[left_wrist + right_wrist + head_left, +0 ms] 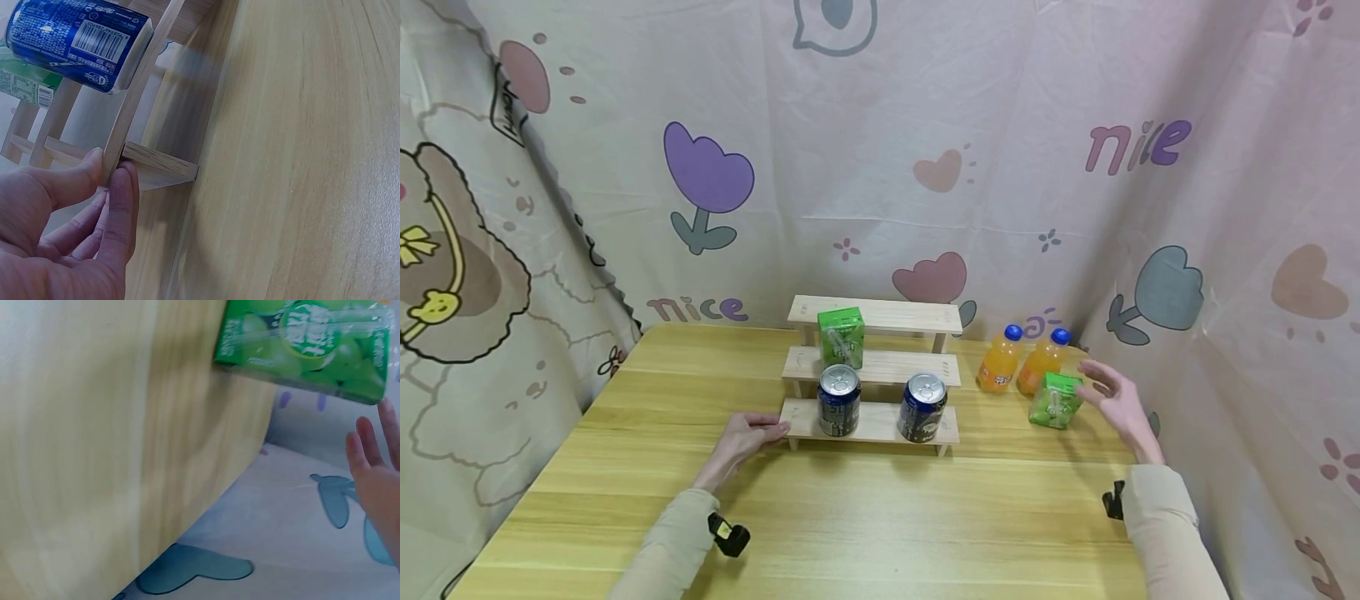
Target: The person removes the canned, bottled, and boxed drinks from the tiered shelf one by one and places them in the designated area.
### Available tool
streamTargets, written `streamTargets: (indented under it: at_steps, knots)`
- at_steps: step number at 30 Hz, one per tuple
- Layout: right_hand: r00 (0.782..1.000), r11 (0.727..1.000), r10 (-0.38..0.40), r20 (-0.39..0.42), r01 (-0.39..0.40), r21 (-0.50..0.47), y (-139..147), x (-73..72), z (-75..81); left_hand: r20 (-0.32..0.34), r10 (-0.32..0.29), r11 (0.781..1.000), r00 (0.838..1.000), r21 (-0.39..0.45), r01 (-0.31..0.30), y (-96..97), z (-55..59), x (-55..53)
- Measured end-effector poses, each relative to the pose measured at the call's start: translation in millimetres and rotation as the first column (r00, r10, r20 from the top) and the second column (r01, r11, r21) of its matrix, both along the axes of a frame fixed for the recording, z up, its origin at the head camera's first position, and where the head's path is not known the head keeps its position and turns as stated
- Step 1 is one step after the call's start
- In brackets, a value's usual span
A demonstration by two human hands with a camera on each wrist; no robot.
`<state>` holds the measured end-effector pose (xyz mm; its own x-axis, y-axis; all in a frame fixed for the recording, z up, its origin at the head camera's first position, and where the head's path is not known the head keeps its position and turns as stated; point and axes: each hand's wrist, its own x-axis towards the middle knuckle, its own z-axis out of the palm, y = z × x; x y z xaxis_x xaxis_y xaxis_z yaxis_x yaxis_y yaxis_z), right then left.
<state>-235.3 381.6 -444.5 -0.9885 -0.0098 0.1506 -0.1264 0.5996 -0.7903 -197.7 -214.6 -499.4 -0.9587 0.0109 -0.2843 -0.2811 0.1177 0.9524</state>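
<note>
A three-tier wooden shelf stands on the table. My left hand pinches the left end of its lowest board between thumb and fingers, as the left wrist view shows up close. Two dark blue cans stand on that board, and a green juice box is on the middle tier. At the right, my right hand is beside a second green juice box, fingers spread and relaxed near its top right edge. In the right wrist view that green box appears just beyond the fingertips.
Two orange drink bottles with blue caps stand on the table behind the right juice box. The wooden table reaches back to a patterned curtain, which also hangs along both sides.
</note>
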Motion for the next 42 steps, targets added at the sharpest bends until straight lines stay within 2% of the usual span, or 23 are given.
streamTargets:
  at_steps: [5,9,14,19,22,26,29,38,42]
  knots:
    - [0.996,0.998,-0.056,-0.063,0.055,-0.016,-11,-0.8,11.0,0.0,-0.003,1.0,1.0,-0.003,0.003,0.3,0.4,-0.5]
    - [0.991,0.998,-0.063,-0.121,0.062,-0.011,-23,-3.1,22.6,0.003,-0.007,1.0,1.0,-0.012,0.007,-0.1,1.5,-0.2]
    - [0.986,1.0,0.001,-0.168,-0.003,-0.012,-45,-5.7,40.6,0.005,-0.004,1.0,1.0,-0.022,0.004,-0.4,0.6,-0.4]
    - [0.97,0.995,0.096,-0.225,-0.103,-0.018,-73,-9.4,56.7,0.014,0.003,1.0,1.0,-0.025,-0.003,-0.7,-0.3,-0.8]
    - [0.967,0.988,0.145,-0.208,-0.152,-0.018,-91,-12.3,64.3,0.017,0.003,1.0,1.0,-0.031,-0.002,-0.9,0.0,-0.6]
    - [0.971,0.977,0.199,-0.134,-0.206,-0.047,-115,-18.2,71.3,0.019,-0.003,1.0,1.0,-0.022,0.003,-0.9,-0.2,0.3]
    - [0.966,0.964,0.244,-0.088,-0.252,-0.088,-133,-22.9,76.1,0.02,-0.001,1.0,1.0,-0.01,0.001,-1.1,-0.5,0.5]
    - [0.929,0.916,0.366,-0.054,-0.369,-0.154,-184,-28.6,93.0,0.017,0.0,0.999,1.0,-0.047,0.001,-1.4,0.4,-0.3]
    - [0.902,0.882,0.429,-0.044,-0.429,-0.196,-203,-32.0,101.8,0.02,-0.006,0.999,1.0,-0.051,0.007,-1.4,1.9,-0.8]
